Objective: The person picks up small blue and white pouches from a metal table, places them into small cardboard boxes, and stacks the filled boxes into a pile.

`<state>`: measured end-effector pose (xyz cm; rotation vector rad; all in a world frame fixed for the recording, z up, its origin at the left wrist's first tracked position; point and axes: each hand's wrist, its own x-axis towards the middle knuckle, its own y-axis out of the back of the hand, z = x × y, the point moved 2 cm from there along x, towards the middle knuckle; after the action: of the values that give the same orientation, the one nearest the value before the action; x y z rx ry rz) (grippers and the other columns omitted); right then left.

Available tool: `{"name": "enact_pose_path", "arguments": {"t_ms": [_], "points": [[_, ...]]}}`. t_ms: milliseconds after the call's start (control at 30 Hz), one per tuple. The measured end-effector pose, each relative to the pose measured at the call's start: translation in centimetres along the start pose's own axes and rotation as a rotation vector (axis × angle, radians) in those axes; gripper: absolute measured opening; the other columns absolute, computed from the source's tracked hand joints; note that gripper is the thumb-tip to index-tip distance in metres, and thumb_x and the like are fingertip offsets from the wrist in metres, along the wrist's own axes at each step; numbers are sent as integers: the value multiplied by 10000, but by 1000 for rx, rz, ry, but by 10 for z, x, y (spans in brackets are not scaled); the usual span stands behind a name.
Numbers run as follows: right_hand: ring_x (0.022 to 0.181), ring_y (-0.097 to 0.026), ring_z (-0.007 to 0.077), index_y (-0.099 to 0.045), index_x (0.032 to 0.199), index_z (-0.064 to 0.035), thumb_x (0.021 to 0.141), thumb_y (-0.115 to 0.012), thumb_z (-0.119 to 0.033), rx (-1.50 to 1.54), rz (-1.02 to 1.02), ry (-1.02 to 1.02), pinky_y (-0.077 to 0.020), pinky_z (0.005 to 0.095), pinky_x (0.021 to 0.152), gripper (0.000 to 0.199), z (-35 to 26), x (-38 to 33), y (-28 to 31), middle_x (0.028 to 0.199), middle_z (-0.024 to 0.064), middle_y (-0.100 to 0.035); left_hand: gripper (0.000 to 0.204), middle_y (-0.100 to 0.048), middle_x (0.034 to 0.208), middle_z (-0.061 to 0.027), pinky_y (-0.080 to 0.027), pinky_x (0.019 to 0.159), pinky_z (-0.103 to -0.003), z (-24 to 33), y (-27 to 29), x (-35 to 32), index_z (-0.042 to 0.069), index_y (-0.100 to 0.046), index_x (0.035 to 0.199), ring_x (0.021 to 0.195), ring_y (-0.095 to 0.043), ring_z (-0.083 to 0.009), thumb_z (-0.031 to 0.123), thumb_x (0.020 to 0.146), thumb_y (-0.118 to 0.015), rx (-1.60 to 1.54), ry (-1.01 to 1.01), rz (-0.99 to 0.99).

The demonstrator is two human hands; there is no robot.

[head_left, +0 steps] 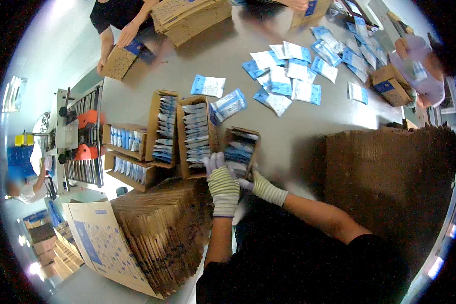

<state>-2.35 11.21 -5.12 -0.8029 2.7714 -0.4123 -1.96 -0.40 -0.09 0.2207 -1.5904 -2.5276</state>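
A small open cardboard box (pixel 257 147) stands on the table in front of me, with blue-and-white packets (pixel 239 151) standing in a row inside. My left hand (pixel 222 185), in a striped knit glove, is at the near left side of this box, its fingers along the wall beside a taller filled box (pixel 214 133). At the near right corner, my right hand (pixel 268 189) in a matching glove holds the box, its fingertips partly hidden. Another long box (pixel 152 121) of upright packets lies farther left, with two smaller filled boxes (pixel 142 130) (pixel 124 175) beyond it.
Loose blue-and-white packets (pixel 299 76) are heaped across the table. Stacks of flattened cartons stand to my left (pixel 157 228) and right (pixel 385 172). Co-workers handle boxes at the far left (pixel 120 61) and far right (pixel 390 86). A metal rack (pixel 83 137) stands at left.
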Motion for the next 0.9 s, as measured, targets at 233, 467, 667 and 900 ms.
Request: {"name": "enact_pose_path", "arguments": {"t_ms": [233,467,667,900], "points": [[983,-512,217,-471,1132,9,879,-452,-314,316,127,-356,-271,295,988,410,50,144,-37,1063,124,-567,399,-464,1160,-176,-273,984,-494,22,62,-3,14,-452,1140,1123,-391,-388,223,800,-481,10,-117,315],[1174,-375,330,-336,1226,73,846,-519,-311,-555,-124,96,-328,318,977,571,-98,205,-111,1245,253,-382,360,-475,1135,-178,-323,944,-480,13,103,-24,26,-484,1104,1101,-395,-416,185,781,-484,22,-118,375],[795,-582,305,-597,841,4,752,-613,-313,-649,-483,458,-463,358,710,329,-219,123,-225,827,187,-593,617,-433,1221,-162,-283,955,-493,-6,83,-52,72,-404,1223,1147,-387,-352,294,686,-613,-2,12,234],[710,-599,167,-591,918,38,768,-648,-294,-412,-269,226,-486,296,625,368,-248,108,-198,754,143,-624,441,-529,1105,-140,-350,899,-470,9,101,-51,57,-516,1102,1053,-464,-359,263,718,-583,116,-112,386]]}}
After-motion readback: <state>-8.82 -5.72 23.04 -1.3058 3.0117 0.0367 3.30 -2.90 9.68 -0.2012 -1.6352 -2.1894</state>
